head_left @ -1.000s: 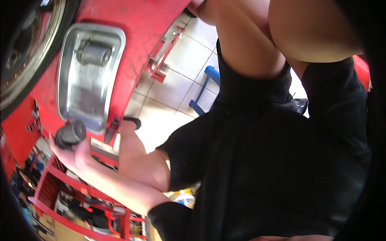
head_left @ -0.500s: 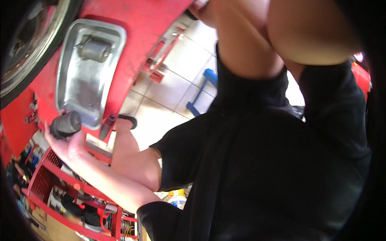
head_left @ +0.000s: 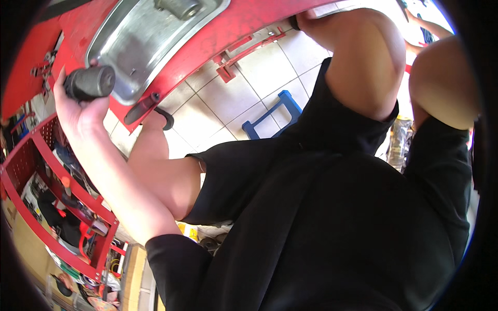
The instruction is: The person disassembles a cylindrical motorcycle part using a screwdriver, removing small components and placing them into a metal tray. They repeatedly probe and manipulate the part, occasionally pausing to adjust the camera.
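Observation:
My left hand [head_left: 80,106] grips a dark grey cylindrical part [head_left: 91,83], raised at the near end of a metal tray [head_left: 119,57]. A second grey cylinder [head_left: 179,8] lies in that tray, partly cut off by the top edge of the picture. A dark elongated tool [head_left: 137,111] rests on the edge of the red metal platform [head_left: 70,33] beside the tray. My right arm [head_left: 441,85] reaches up along the right side, with its hand out of sight.
Below the platform are red brackets [head_left: 225,70] and a blue frame [head_left: 270,116] on tiled floor [head_left: 249,83]. A red cart [head_left: 31,192] with tools is at lower left. My bent legs [head_left: 363,62] are before me. Bare limbs [head_left: 433,26], possibly another person's, show at upper right.
The view has shifted: the tray and platform sit higher in the picture and the wheel has left it. My left hand, still gripping the cylinder, also appears higher.

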`<state>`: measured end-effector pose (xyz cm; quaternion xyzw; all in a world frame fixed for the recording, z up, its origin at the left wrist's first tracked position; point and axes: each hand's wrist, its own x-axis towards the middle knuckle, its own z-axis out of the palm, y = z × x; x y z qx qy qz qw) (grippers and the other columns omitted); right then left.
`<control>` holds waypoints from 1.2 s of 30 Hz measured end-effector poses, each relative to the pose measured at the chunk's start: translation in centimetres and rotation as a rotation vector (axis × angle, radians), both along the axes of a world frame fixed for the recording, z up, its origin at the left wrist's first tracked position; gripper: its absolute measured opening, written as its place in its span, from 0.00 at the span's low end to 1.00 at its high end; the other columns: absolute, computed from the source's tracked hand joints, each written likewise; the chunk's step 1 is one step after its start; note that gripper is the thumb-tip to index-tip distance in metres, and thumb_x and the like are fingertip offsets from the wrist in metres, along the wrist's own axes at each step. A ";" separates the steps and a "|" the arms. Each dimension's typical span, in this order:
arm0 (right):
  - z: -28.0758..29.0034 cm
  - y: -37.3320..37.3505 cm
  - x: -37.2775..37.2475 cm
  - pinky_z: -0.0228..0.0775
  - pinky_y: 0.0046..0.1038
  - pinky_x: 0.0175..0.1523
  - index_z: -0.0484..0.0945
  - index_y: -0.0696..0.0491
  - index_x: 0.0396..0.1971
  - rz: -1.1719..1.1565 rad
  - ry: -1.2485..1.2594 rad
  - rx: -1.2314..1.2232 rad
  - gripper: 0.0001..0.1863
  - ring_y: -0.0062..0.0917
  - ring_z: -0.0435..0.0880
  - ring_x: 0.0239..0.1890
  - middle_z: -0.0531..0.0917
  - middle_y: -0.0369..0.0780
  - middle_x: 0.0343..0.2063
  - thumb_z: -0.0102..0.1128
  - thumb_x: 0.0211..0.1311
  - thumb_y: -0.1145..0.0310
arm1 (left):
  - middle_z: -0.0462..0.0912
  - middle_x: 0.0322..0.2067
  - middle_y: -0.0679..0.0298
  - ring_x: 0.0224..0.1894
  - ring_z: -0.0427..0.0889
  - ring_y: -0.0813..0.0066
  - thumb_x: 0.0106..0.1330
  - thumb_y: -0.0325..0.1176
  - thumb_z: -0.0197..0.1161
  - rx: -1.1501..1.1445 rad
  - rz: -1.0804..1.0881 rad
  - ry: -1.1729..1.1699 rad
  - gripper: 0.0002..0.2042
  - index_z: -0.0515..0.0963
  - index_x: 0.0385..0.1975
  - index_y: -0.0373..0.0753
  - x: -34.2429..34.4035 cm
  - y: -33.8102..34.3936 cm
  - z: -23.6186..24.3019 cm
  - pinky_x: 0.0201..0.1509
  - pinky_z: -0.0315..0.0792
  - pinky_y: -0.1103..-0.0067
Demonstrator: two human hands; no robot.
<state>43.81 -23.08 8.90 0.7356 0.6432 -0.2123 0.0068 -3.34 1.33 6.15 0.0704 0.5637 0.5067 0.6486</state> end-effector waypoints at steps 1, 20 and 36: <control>0.0 0.2 0.1 0.71 0.33 0.38 0.78 0.59 0.46 -0.028 -0.017 -0.007 0.11 0.28 0.78 0.32 0.79 0.45 0.31 0.53 0.66 0.72 | 0.79 0.43 0.49 0.47 0.79 0.50 0.64 0.36 0.65 0.078 -0.139 -0.011 0.16 0.73 0.45 0.34 -0.7 0.4 -0.1 0.58 0.73 0.57; 3.1 2.2 0.2 0.71 0.32 0.38 0.77 0.59 0.45 -0.045 -0.040 0.225 0.11 0.28 0.78 0.31 0.78 0.44 0.31 0.54 0.66 0.73 | 0.78 0.28 0.61 0.30 0.80 0.63 0.55 0.38 0.74 0.111 0.109 -0.306 0.15 0.72 0.32 0.43 -3.1 -3.4 1.6 0.37 0.80 0.66; 2.1 1.7 -6.1 0.70 0.32 0.38 0.77 0.59 0.45 0.013 0.143 0.375 0.10 0.28 0.77 0.31 0.78 0.44 0.30 0.54 0.66 0.73 | 0.78 0.31 0.58 0.35 0.80 0.59 0.54 0.40 0.75 0.115 0.147 -0.318 0.18 0.71 0.35 0.42 -4.4 -2.6 -0.9 0.43 0.79 0.60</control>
